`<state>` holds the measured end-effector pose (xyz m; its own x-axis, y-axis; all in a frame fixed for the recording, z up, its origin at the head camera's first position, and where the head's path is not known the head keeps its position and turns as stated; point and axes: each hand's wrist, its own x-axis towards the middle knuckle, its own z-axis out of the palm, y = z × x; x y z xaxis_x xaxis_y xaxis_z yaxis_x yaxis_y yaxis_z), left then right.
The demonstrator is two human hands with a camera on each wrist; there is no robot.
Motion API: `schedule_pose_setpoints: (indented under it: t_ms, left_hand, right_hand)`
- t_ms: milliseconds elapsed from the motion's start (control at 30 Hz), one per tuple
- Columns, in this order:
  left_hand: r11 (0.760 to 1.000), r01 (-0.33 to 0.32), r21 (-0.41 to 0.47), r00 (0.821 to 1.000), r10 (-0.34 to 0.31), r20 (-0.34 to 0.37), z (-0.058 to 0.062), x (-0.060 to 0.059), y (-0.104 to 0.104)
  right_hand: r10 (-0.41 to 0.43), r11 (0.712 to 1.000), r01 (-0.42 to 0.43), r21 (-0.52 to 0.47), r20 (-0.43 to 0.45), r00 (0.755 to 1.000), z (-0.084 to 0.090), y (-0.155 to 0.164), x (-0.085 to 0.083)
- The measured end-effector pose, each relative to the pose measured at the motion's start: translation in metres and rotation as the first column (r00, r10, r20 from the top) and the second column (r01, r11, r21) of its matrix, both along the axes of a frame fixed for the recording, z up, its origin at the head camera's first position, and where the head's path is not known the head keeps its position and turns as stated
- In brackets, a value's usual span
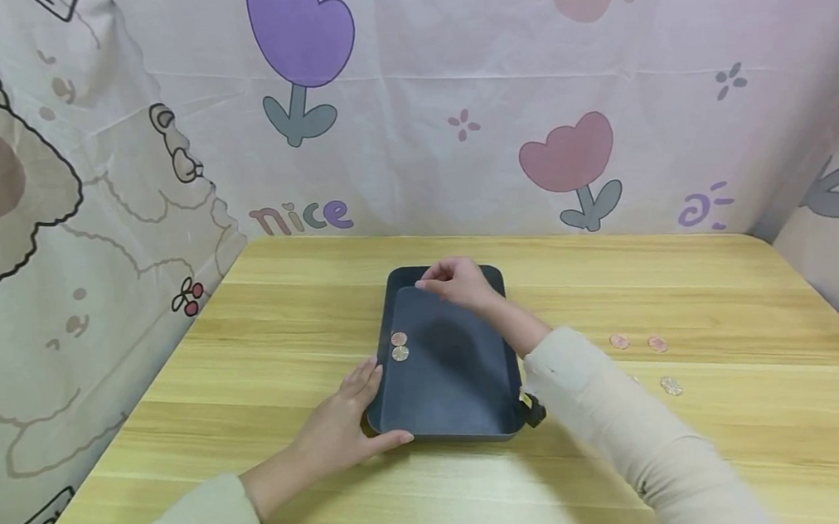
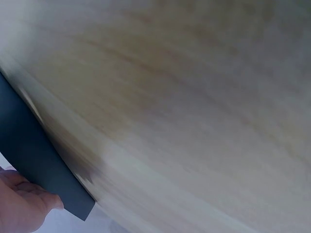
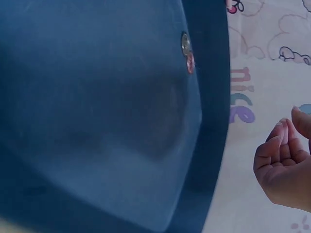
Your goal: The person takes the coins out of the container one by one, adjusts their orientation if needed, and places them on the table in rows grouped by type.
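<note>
Dark blue tray [image 1: 448,376] sits mid-worktop [image 1: 729,285]; left hand [image 1: 344,427] grips its near-left corner, thumb along the front wall, fingers up the left side; right hand [image 1: 455,282] hovers over the tray's far end, fingers curled together, anything pinched too small to tell; two coins [image 1: 399,346] lie touching inside by the left wall; three loose coins [image 1: 653,358] lie on the worktop to the right.

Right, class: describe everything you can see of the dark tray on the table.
The dark tray is a blue-grey rectangle with rounded corners and a low raised rim, smooth and matte like plastic. It lies flat on the wooden table. Two coins lie inside, touching each other, by its left wall. The left hand holds its near left corner. The right hand hovers over the far end with fingers curled; whether it pinches anything cannot be told.
</note>
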<state>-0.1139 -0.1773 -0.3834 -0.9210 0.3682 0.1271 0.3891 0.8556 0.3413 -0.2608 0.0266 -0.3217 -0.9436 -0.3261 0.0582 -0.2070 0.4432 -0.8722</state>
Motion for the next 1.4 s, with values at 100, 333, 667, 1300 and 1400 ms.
schedule_pose_setpoints:
  t_ms: [100, 333, 667, 1300, 1400]
  left_hand:
    - [1.000, 0.006, -0.001, 1.000, -0.006, -0.006, 0.000, 0.000, 0.000]
    - [1.000, 0.014, 0.003, 1.000, -0.014, -0.002, 0.000, 0.000, 0.000]
    - [1.000, 0.012, -0.002, 1.000, -0.012, -0.011, 0.000, 0.000, -0.001]
    - [1.000, 0.014, 0.007, 1.000, -0.014, -0.018, 0.001, 0.000, 0.000]
    - [1.000, 0.014, 0.007, 1.000, -0.014, -0.025, 0.001, 0.000, 0.000]
  right_hand:
    - [0.020, 1.000, -0.020, 0.009, 0.002, 1.000, -0.008, -0.008, -0.004]
    - [0.120, 0.993, -0.120, 0.017, -0.032, 0.992, -0.027, -0.020, -0.009]
    - [0.240, 0.966, -0.247, 0.079, 0.079, 0.967, -0.047, -0.033, -0.010]
    - [0.461, 0.818, -0.475, 0.324, 0.123, 0.879, -0.055, -0.035, -0.009]
    - [0.481, 0.798, -0.486, 0.355, 0.110, 0.870, -0.054, -0.036, -0.010]
